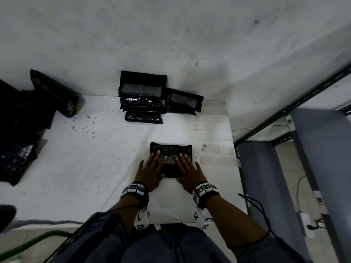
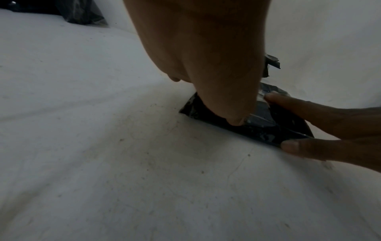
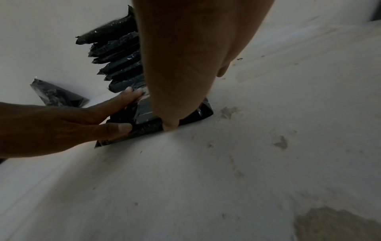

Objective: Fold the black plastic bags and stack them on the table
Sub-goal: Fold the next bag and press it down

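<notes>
- Pressing flat, both hands are lying on the bag at the table's near edge.
- Left hand and right hand are resting with fingers straight, gripping nothing.
- Stack is sitting well behind.

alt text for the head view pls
Both hands, left and right, press flat on a folded black bag on a white table. A stack of folded bags leans against the wall behind; unfolded bags lie at left.
</notes>
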